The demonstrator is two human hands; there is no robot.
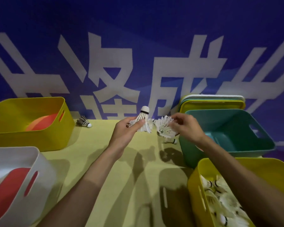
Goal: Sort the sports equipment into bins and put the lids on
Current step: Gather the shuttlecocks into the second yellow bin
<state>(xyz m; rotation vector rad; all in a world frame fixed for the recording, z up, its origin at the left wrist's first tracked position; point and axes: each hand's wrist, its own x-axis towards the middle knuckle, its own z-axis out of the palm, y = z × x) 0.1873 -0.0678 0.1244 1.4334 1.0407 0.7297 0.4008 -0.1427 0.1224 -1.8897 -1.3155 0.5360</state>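
- Left hand (126, 130): fingers wrapped round the skirt of a white feather shuttlecock (143, 118), cork tip up, over the 12 o'clock end of the yellow-green counter (97, 145). The skirt grip spares the cork and probably readies it for nesting.
- Right hand (185, 126), at 3 o'clock of the left: fingers pinch a bunch of white feather shuttlecocks (163, 126) by the feather tips. The two loads nearly meet; touching or not, cannot tell.
- A loose white shuttlecock (170, 141) lies on the counter at 6 o'clock of the bunch, just beside the teal plastic bin (192, 149).
- A dark-feathered shuttlecock (84, 122) lies at 10 o'clock, near the far yellow plastic bin (39, 136) that holds orange discs.
- The near yellow plastic bin (193, 185), at 4 o'clock, holds a heap of white shuttlecocks: the likely destination.
- The stacked plastic lids (211, 104) lean at 1 o'clock behind the teal bin. No bin is lidded yet.
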